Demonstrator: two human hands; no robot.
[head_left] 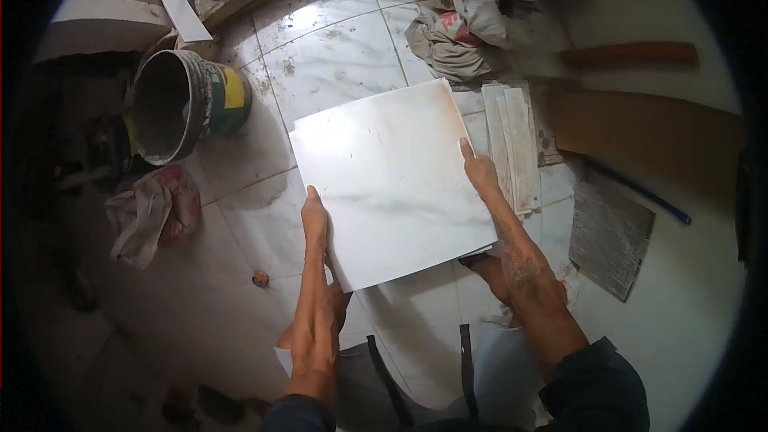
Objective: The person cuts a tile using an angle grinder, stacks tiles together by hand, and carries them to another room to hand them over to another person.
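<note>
A large square white tile (392, 192) with faint grey veining and a brownish stain near its upper right corner is held out in front of me. Slightly offset edges at its upper left and lower right suggest at least one more tile underneath. My left hand (314, 214) grips the left edge, thumb on top and fingers hidden below. On the opposite edge my right hand (478, 171) is closed the same way, its thumb lying along the top face. Both hands keep the tile tilted above the floor.
A dirty bucket (192, 104) stands at left, with a crumpled sack (156, 212) below it. Cut tile strips (510, 148) lie at right, near crumpled sacks (472, 24). A grey ridged tile (612, 236) and an orange tape measure (260, 278) are also around.
</note>
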